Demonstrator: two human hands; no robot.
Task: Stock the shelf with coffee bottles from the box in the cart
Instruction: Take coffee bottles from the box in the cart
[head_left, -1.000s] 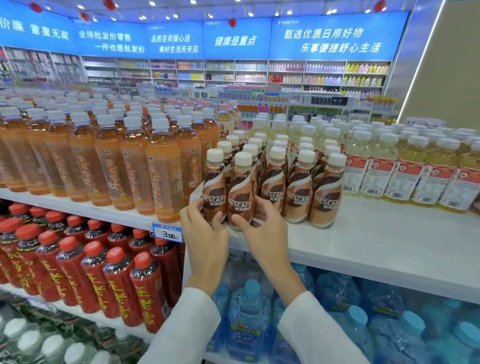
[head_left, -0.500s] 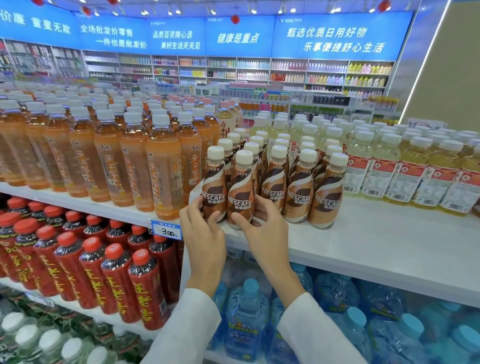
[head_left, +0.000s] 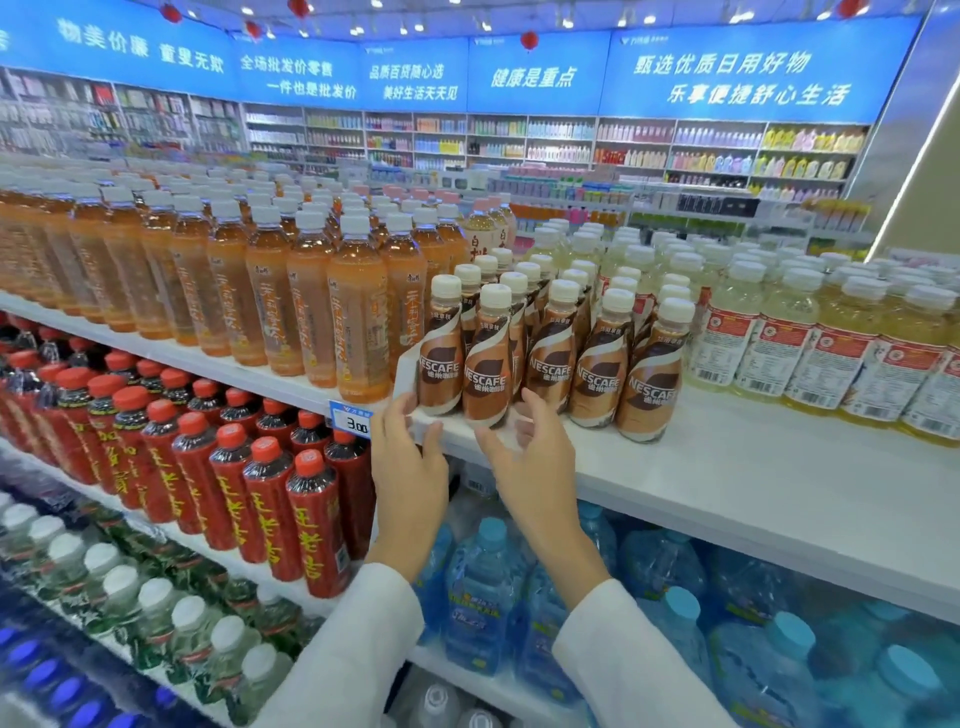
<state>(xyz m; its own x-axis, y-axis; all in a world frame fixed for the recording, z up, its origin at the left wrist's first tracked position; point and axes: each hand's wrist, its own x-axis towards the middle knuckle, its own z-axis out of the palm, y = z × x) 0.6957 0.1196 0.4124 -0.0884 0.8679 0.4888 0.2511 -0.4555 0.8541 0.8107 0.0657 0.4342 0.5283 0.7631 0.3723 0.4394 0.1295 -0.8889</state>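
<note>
A supermarket drinks aisle, seen from my head camera: both of my hands are raised at the front edge of the white shelf (head_left: 727, 467), where the coffee bottles (head_left: 550, 358) stand upright in tight rows, brown-and-cream labels facing out. My left hand (head_left: 408, 467) has its grip apart, fingers loosely curled, the fingertips just at the shelf lip below the front-left coffee bottle (head_left: 440, 353); I cannot tell whether they touch it. My right hand (head_left: 535, 467) likewise has its grip apart and clamps nothing, its fingers spread just in front of the second front bottle (head_left: 488, 364). Tall orange tea bottles (head_left: 358, 317) crowd the shelf to the left of the coffee, pale yellow drinks (head_left: 779, 338) to the right. A 3.00 price tag (head_left: 351, 420) sits on the shelf edge beside my left hand. Red-capped bottles (head_left: 260, 499) and blue water jugs (head_left: 488, 587) fill the tier beneath.
</note>
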